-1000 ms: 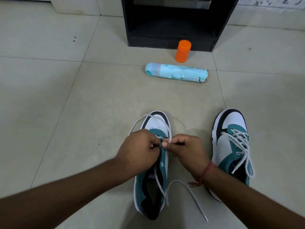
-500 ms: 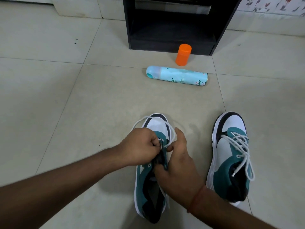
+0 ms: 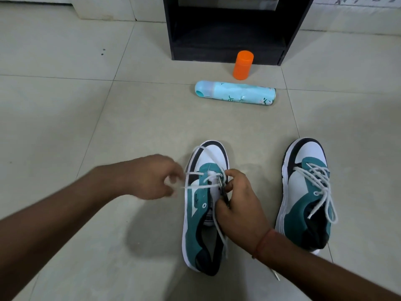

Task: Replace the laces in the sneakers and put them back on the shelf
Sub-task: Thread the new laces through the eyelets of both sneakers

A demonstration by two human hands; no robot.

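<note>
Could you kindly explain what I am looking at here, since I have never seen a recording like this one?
There is no machine here: a person wears a wide-angle camera on the head, and it looks forward and down at their own two arms. This is the only view.

On the tiled floor lie two teal and white sneakers. The left sneaker is being laced; the right sneaker is already laced. The left hand, blurred by motion, pulls the white lace sideways. The right hand grips the sneaker's eyelet edge.

Further off, a light blue spray can lies on its side, an orange cap stands upright behind it, and a black shelf stands at the back.
</note>
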